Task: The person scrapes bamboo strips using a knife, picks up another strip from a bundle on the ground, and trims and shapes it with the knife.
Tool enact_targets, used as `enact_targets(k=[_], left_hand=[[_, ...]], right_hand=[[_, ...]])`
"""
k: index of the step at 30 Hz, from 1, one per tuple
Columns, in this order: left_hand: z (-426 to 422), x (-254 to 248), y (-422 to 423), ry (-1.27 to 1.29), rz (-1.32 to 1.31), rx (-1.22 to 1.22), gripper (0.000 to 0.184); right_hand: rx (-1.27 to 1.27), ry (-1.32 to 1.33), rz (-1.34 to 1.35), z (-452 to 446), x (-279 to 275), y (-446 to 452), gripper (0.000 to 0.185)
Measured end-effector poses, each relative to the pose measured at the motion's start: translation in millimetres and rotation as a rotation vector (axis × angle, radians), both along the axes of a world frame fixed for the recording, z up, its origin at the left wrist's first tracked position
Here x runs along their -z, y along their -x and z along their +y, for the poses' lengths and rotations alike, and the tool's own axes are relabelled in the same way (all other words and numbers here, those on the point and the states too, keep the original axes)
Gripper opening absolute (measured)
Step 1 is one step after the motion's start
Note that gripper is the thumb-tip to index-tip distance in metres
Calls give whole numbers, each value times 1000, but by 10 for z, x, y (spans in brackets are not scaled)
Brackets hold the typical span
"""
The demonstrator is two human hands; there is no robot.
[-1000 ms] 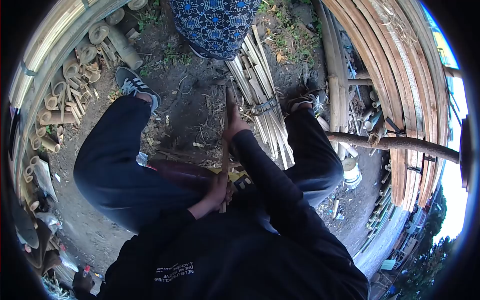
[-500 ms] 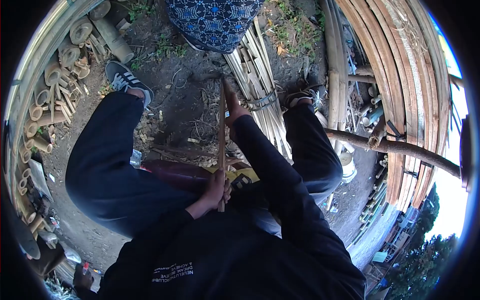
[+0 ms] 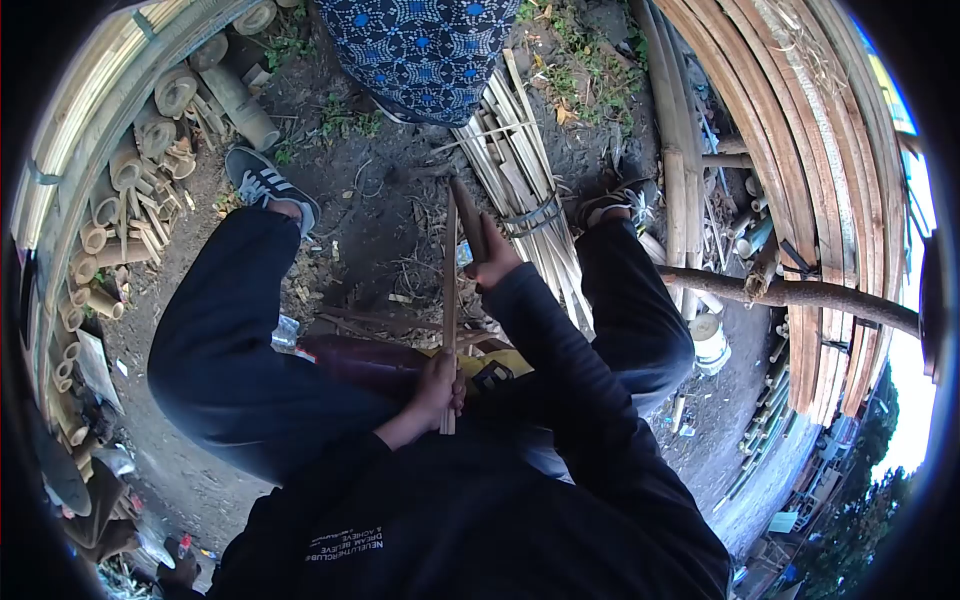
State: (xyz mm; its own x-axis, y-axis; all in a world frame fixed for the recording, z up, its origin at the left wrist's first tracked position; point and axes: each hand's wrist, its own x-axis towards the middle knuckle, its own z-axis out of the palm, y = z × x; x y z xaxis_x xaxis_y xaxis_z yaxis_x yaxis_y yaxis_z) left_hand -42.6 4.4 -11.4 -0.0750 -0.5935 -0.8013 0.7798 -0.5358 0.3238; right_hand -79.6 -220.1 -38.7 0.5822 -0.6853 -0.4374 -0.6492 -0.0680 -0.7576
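Observation:
My left hand [image 3: 438, 388] is closed round the lower part of a thin bamboo strip [image 3: 450, 290], which points away from my body. To the right of the strip's upper part, my right hand [image 3: 495, 264] grips a dark blade-like tool [image 3: 468, 218]; its exact shape is hard to make out. A narrow gap shows between tool and strip. Beyond my right hand lies a bundle of split strips [image 3: 548, 245] tied with a band. Under my left forearm, a dark red object [image 3: 365, 365] and a yellow cloth or sack [image 3: 515, 362] are partly hidden.
Patterned blue cloth [image 3: 420, 55] on a person hangs at the top. Cut bamboo pieces [image 3: 125, 165] lie left. Long curved strips [image 3: 790, 130], a pole [image 3: 820, 294] and a white bucket [image 3: 710, 345] are on the right. My shoes [image 3: 272, 188] flank the work.
My right hand and the tool have shifted right, away from the strip, and the tool now tilts. My left hand still holds the strip. The whole view has shifted slightly.

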Motion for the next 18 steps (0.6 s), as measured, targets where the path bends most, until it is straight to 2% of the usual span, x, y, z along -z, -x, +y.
enact_targets(k=[3,5,7,9,13,15,17,18], left_hand=[[11,-56,-49,-4,-72,31,31],[11,-166,-98,-21,-219,95,30],[30,-321,-141,-21,-326,165,31],[12,-486,-164,-20,-435,242,32],[-67,-759,-162,107,-562,263,30],[-112,-821,-151,131,-593,245,30],[-157,-853,-145,149,-644,216,33],[-180,-866,-142,150,-657,227,33]], right_hand=[[238,-372,-146,17,-815,633,96],[296,-277,-285,39,-764,921,93],[349,-303,-283,33,-733,1093,92],[371,-84,-394,3,-642,1154,92],[408,-56,-433,-23,-759,1110,92],[449,-115,-467,8,-1010,1069,92],[436,-332,-364,15,-1224,1079,92],[402,-125,-472,26,-991,1101,93]])
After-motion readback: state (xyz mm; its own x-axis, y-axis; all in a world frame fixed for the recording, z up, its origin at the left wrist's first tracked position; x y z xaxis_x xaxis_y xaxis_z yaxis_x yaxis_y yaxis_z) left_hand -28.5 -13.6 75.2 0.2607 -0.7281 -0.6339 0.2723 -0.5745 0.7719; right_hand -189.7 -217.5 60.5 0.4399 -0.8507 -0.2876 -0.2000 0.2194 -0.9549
